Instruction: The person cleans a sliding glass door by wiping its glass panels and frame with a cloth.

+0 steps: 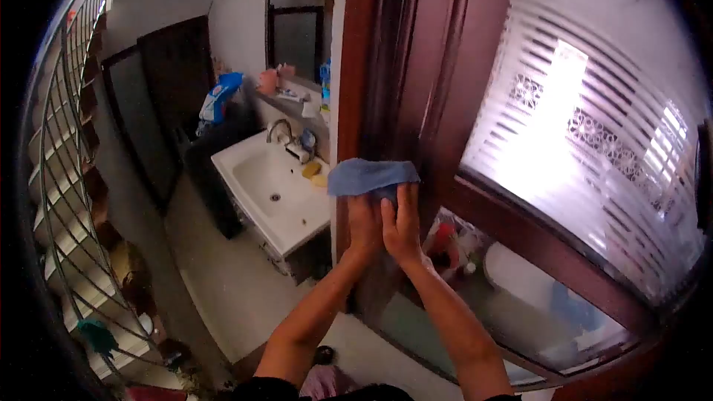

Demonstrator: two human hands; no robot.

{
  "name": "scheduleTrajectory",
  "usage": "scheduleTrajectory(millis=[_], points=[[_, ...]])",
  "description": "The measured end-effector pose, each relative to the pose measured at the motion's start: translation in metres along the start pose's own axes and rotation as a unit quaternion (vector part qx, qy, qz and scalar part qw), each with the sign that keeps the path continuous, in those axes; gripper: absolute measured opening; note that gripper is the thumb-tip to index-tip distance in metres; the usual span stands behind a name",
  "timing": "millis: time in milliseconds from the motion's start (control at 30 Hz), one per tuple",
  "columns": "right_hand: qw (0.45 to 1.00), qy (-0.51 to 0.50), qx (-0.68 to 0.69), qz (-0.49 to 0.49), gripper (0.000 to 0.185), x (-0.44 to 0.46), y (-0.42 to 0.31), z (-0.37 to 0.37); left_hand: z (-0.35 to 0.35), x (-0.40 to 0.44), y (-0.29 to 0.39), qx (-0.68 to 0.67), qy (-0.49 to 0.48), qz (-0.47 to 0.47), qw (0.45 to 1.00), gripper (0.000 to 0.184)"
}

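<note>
Soft blue cloth [371, 176], draped over both hands [382, 226].

Left of me I see a white sink [256, 189] under a mirror [301, 26] on a pale wall [241, 0]. Bright light (so shiny!) glows in the striped glass [546, 126]. Stairs [74, 215] climb far left.

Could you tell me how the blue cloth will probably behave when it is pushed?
The blue cloth is probably floppy: its upper edge looks wavy beyond the fingers of the right hand and left hand. It looks thin, so likely light. Its loose edges may wrinkle against the wooden frame.
</note>
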State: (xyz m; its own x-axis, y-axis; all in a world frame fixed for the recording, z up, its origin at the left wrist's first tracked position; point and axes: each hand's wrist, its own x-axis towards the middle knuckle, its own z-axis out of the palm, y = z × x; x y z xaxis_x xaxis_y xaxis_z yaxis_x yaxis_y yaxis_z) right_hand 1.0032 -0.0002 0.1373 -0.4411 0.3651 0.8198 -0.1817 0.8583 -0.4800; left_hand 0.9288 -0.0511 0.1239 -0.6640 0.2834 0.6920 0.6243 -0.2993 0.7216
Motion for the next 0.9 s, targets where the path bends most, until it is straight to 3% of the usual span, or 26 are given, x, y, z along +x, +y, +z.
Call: scheduleTrajectory(millis=[33, 100, 200, 300, 333, 433, 633, 700, 767, 833, 900], points=[[1.000, 0.010, -0.020, 0.008, 0.051, 0.006, 0.004, 0.009, -0.002, 0.010, -0.018, 0.133, 0.016, 0.069, 0.989, 0.042], [0.997, 0.036, -0.060, 0.024, 0.051, 0.025, 0.014, 0.026, -0.008, 0.036, -0.035, 0.096, -0.027, 0.079, 0.992, 0.040], [0.990, 0.051, -0.105, 0.079, 0.049, 0.055, 0.021, 0.049, -0.016, 0.072, -0.059, 0.181, -0.040, 0.198, 0.962, 0.042], [0.972, -0.012, -0.234, -0.032, 0.042, 0.075, 0.044, 0.075, -0.027, 0.098, -0.097, 0.300, -0.088, 0.286, 0.906, 0.044], [0.972, 0.076, -0.191, -0.110, 0.045, 0.094, 0.040, 0.083, -0.028, 0.118, -0.092, 0.334, -0.115, 0.301, 0.886, 0.045], [0.965, 0.115, -0.207, -0.112, 0.047, 0.121, 0.019, 0.088, -0.035, 0.163, -0.064, 0.253, 0.016, 0.456, 0.853, 0.031], [0.969, 0.151, -0.161, -0.113, 0.047, 0.211, -0.034, 0.067, -0.042, 0.249, -0.002, 0.318, -0.054, 0.469, 0.822, 0.026], [0.948, 0.186, -0.226, -0.124, 0.053, 0.244, -0.040, 0.056, -0.045, 0.278, 0.042, 0.271, 0.016, 0.519, 0.811, 0.027], [0.888, 0.243, -0.316, -0.229, 0.047, 0.283, -0.058, 0.035, -0.036, 0.307, 0.072, 0.242, 0.075, 0.544, 0.800, 0.027], [0.812, 0.309, -0.422, -0.260, 0.038, 0.317, -0.072, 0.023, -0.029, 0.336, 0.093, 0.236, 0.120, 0.550, 0.792, 0.028], [0.780, 0.289, -0.482, -0.274, 0.031, 0.350, -0.079, 0.005, -0.033, 0.356, 0.121, 0.259, 0.088, 0.520, 0.809, 0.028]])
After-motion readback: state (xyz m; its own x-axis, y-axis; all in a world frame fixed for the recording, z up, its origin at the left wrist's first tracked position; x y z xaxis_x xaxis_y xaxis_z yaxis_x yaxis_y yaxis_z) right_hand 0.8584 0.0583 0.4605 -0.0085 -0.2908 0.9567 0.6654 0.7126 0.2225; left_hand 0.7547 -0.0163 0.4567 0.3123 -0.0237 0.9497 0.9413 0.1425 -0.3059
